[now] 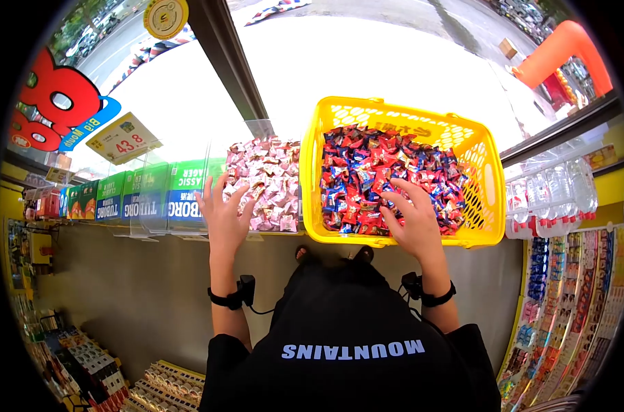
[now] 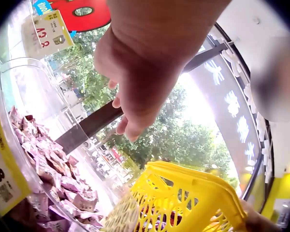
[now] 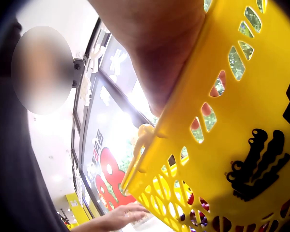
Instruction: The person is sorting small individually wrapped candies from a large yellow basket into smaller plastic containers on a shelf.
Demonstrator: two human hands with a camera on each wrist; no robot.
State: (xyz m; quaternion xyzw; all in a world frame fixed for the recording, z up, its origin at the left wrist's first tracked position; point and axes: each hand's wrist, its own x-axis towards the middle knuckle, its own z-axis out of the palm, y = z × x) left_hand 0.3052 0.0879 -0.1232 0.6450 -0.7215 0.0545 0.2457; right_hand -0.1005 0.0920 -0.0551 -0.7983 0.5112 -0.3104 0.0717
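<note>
A yellow plastic basket (image 1: 489, 180) with pierced walls holds a heap of red and blue wrapped candies (image 1: 358, 175). My right hand (image 1: 417, 221) reaches over its near rim, fingers loosely spread at the candies; in the right wrist view the basket wall (image 3: 251, 92) hides much of that hand, with fingertips showing through the holes. Left of the basket, pink and white wrapped candies (image 1: 274, 180) fill a clear bin. Above the bin's left side, my left hand (image 1: 228, 214) has its fingers apart and nothing in them. The left wrist view shows this hand (image 2: 142, 82) in the air above the pink candies (image 2: 63, 183).
Green and blue beer boxes (image 1: 188, 189) line the shelf on the left, below a price card (image 1: 124, 139). Bottles (image 1: 556, 192) stand at right. A window frame post (image 1: 229, 58) rises behind the shelf. Stocked shelves (image 1: 566, 302) line the right side.
</note>
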